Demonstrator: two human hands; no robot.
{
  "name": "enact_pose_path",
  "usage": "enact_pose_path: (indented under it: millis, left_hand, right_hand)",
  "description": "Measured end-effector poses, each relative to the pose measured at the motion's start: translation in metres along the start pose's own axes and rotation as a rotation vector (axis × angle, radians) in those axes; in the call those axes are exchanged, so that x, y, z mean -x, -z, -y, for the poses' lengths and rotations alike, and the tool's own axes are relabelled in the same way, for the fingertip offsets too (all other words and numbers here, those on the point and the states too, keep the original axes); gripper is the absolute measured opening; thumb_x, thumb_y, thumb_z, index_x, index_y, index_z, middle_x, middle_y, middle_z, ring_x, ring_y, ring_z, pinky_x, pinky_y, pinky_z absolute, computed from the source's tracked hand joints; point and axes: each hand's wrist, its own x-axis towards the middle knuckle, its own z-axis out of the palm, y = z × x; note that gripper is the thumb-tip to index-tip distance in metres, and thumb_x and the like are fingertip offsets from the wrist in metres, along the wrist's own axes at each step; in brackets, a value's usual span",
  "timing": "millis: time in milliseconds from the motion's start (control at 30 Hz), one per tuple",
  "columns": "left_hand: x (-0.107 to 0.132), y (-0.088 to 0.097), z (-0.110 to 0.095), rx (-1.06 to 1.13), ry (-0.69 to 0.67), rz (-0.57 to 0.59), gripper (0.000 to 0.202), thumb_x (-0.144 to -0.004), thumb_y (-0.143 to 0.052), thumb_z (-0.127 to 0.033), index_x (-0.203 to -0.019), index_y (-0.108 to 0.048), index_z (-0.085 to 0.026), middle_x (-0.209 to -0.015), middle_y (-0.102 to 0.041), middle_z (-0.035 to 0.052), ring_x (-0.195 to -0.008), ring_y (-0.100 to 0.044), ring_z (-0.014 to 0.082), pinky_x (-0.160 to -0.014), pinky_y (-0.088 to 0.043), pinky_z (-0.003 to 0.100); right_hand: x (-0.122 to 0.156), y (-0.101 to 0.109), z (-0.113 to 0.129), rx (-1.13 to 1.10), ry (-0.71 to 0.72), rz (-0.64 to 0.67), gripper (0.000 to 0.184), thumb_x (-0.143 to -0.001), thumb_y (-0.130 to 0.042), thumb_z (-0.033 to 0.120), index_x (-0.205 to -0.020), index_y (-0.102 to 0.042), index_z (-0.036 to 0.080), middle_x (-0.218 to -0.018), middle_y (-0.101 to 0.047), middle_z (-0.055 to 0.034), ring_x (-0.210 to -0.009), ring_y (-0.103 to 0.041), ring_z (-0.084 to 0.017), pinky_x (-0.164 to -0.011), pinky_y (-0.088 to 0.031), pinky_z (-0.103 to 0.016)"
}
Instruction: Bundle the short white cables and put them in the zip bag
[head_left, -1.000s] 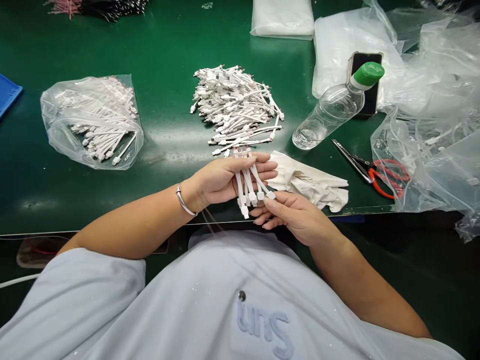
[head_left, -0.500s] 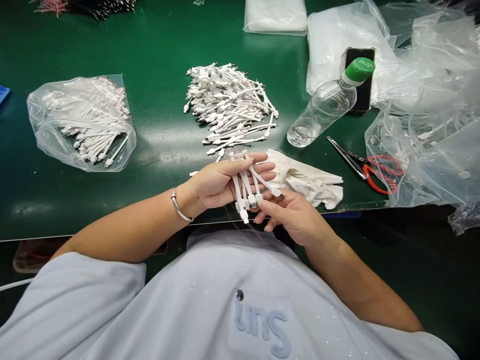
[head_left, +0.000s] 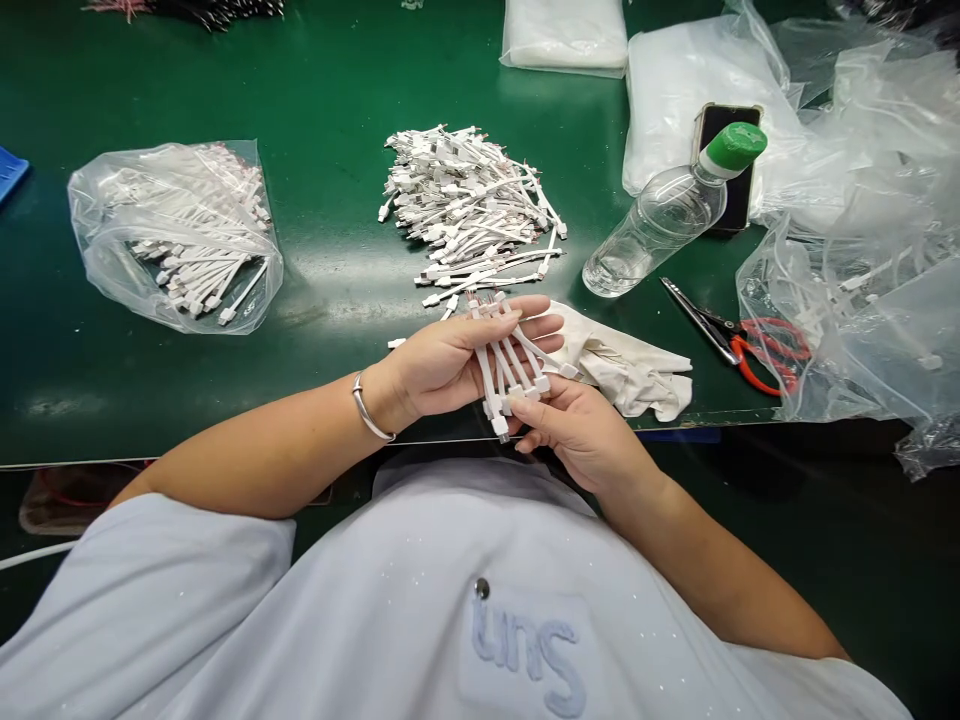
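Observation:
My left hand (head_left: 450,360) lies palm up near the table's front edge, fingers stretched out, with several short white cables (head_left: 510,365) fanned across them. My right hand (head_left: 577,425) sits just below and to the right, its fingertips pinching the connector ends of those cables. A loose heap of the same white cables (head_left: 469,205) lies on the green table (head_left: 330,110) just beyond my hands. A clear bag with more white cables (head_left: 180,235) rests to the left.
A white cloth glove (head_left: 622,365) lies right of my hands. Behind it lie a clear bottle with a green cap (head_left: 667,215), a dark phone (head_left: 739,190) and red-handled scissors (head_left: 750,345). Crumpled plastic bags (head_left: 862,260) fill the right side. A white packet (head_left: 566,35) sits at the back.
My right hand's fingers have shifted along the connector ends and spread the cables a little wider. The left hand stays in place under them.

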Motion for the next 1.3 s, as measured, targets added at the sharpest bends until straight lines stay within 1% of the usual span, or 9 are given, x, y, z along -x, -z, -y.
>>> enact_pose_path:
  millis: [267,367,467,567,767,1000,1100,1200,1300]
  left_hand:
    - [-0.001,0.000,-0.001,0.025,0.002,-0.022,0.023,-0.091,-0.047,-0.013,-0.103,-0.066,-0.012,-0.103,-0.072,0.0093,-0.110,-0.064,0.0224,-0.111,-0.035,0.045]
    - [-0.001,-0.001,-0.001,0.028,-0.011,-0.033,0.023,-0.091,-0.047,-0.014,-0.104,-0.066,-0.013,-0.104,-0.072,0.0091,-0.113,-0.063,0.0227,-0.111,-0.035,0.045]
    - [-0.001,-0.002,-0.001,0.030,-0.021,-0.037,0.023,-0.091,-0.046,-0.014,-0.103,-0.066,-0.013,-0.103,-0.072,0.0092,-0.111,-0.064,0.0228,-0.110,-0.036,0.045]
    - [-0.001,-0.001,0.000,0.024,-0.024,-0.033,0.024,-0.090,-0.047,-0.015,-0.106,-0.065,-0.012,-0.106,-0.071,0.0100,-0.114,-0.062,0.0236,-0.112,-0.035,0.045]
    - [-0.003,0.001,0.000,0.018,-0.023,-0.058,0.024,-0.091,-0.046,-0.015,-0.106,-0.065,-0.011,-0.109,-0.070,0.0113,-0.122,-0.056,0.0239,-0.112,-0.034,0.045]
    - [-0.003,-0.001,0.000,-0.001,-0.020,-0.078,0.033,-0.093,-0.043,-0.016,-0.121,-0.059,-0.010,-0.113,-0.069,0.0113,-0.121,-0.058,0.0225,-0.112,-0.035,0.042]
    - [-0.002,0.000,-0.001,-0.001,-0.023,-0.070,0.036,-0.094,-0.042,-0.016,-0.127,-0.055,-0.010,-0.116,-0.068,0.0124,-0.120,-0.059,0.0229,-0.111,-0.036,0.042]
    - [-0.003,0.000,-0.001,-0.005,-0.025,-0.065,0.037,-0.094,-0.039,-0.016,-0.128,-0.054,-0.010,-0.116,-0.068,0.0117,-0.119,-0.059,0.0225,-0.111,-0.037,0.042]
    - [-0.004,0.001,-0.001,-0.010,-0.033,-0.053,0.034,-0.094,-0.039,-0.017,-0.122,-0.058,-0.011,-0.113,-0.070,0.0105,-0.121,-0.058,0.0228,-0.112,-0.036,0.042]
  right_hand:
    - [0.000,0.003,-0.002,-0.016,0.063,-0.110,0.034,-0.066,-0.079,0.043,-0.082,-0.064,0.017,-0.073,-0.064,0.0004,-0.059,-0.060,-0.008,-0.048,-0.050,-0.017]
    - [0.001,-0.002,-0.003,-0.035,-0.035,-0.013,0.036,-0.066,-0.080,0.043,-0.088,-0.067,0.018,-0.082,-0.066,-0.0016,-0.067,-0.064,-0.011,-0.052,-0.053,-0.019]
    - [0.001,-0.005,-0.004,-0.005,-0.085,0.086,0.030,-0.067,-0.080,0.039,-0.081,-0.068,0.016,-0.078,-0.066,-0.0022,-0.067,-0.065,-0.011,-0.054,-0.052,-0.018]
    - [0.001,-0.005,-0.006,0.006,-0.037,0.039,0.028,-0.067,-0.079,0.038,-0.075,-0.066,0.016,-0.067,-0.063,0.0004,-0.060,-0.062,-0.009,-0.051,-0.050,-0.018]
    - [0.002,-0.003,-0.008,-0.022,0.033,-0.077,0.031,-0.068,-0.078,0.041,-0.079,-0.063,0.016,-0.074,-0.066,-0.0008,-0.057,-0.060,-0.008,-0.047,-0.050,-0.017]
    - [0.001,-0.008,-0.008,-0.102,0.050,-0.080,0.038,-0.070,-0.075,0.050,-0.073,-0.060,0.016,-0.065,-0.063,0.0010,-0.051,-0.059,-0.007,-0.043,-0.049,-0.015]
    - [0.002,-0.009,-0.008,-0.103,-0.036,0.001,0.042,-0.068,-0.075,0.055,-0.079,-0.063,0.016,-0.070,-0.066,-0.0011,-0.056,-0.062,-0.009,-0.044,-0.050,-0.016]
    - [0.003,-0.011,-0.010,-0.078,-0.159,0.114,0.044,-0.066,-0.078,0.051,-0.091,-0.068,0.016,-0.078,-0.070,-0.0035,-0.060,-0.066,-0.010,-0.048,-0.053,-0.017]
    - [0.004,-0.013,-0.013,-0.018,-0.155,0.121,0.038,-0.067,-0.079,0.046,-0.084,-0.070,0.014,-0.072,-0.071,-0.0035,-0.056,-0.066,-0.009,-0.049,-0.051,-0.016]
